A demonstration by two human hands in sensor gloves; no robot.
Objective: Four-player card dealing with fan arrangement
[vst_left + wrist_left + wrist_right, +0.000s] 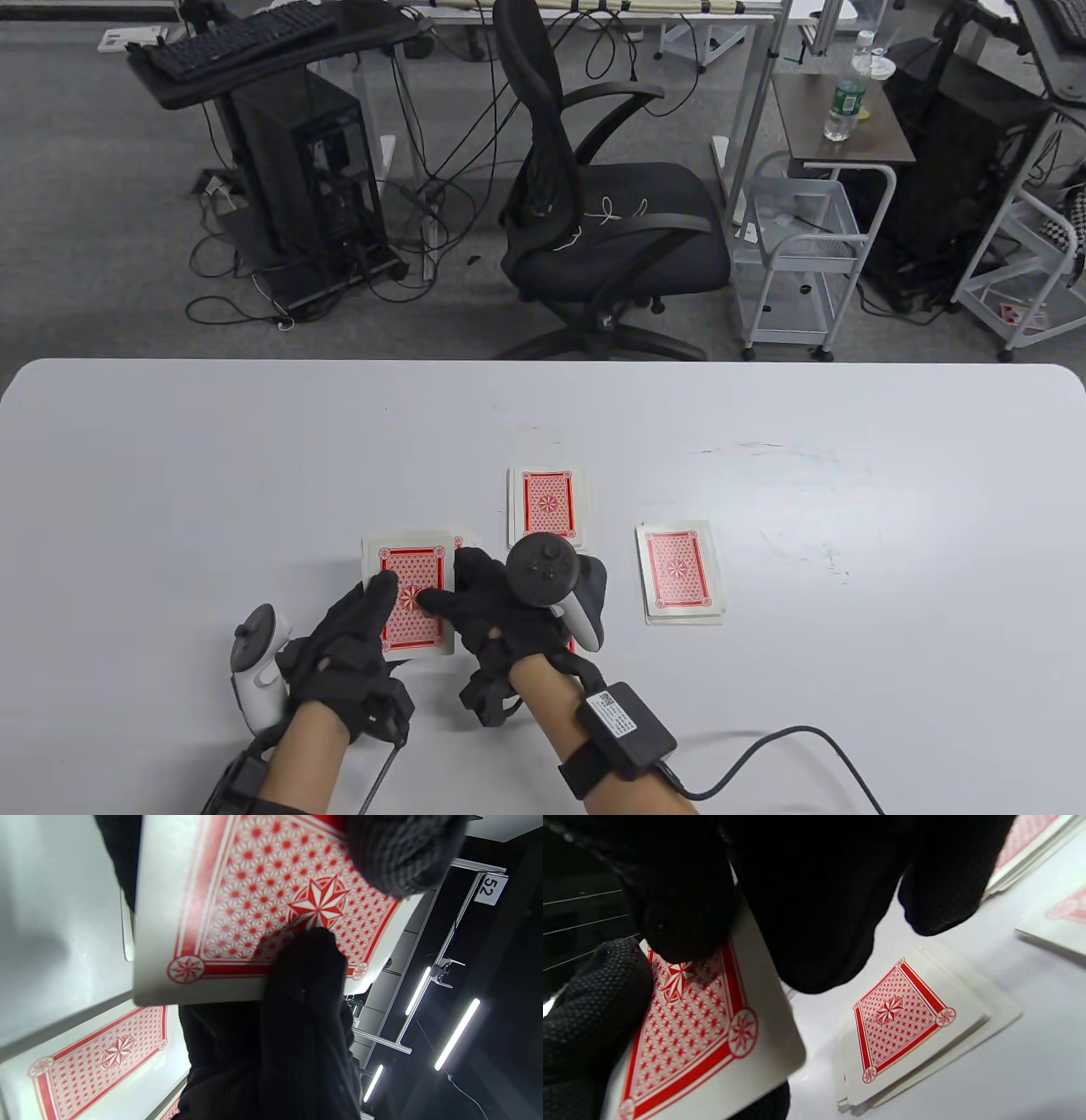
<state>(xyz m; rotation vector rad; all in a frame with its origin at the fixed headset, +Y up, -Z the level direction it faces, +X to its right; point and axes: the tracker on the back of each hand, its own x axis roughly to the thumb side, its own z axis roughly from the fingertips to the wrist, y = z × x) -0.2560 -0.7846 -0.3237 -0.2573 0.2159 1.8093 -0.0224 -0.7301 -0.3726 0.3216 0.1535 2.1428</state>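
Cards sit nearest you as a deck point(413, 601) cradled in your left hand point(352, 641), thumb on top to steady it. Your right hand point(496, 607) pinches the top card, likely to slide it off for dealing. Under that hand a pile point(903, 1031) lies partly hidden; beyond on the tabletop point(254, 458) lie two more piles point(547, 505) point(681, 573), apart, one per player.

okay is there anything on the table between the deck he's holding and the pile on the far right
Partly. The deck sits in the left hand, with the right hand touching its top card. That right hand lies between the deck and the right-hand pile. No other object shows on the table along that path; the middle pile lies farther back.
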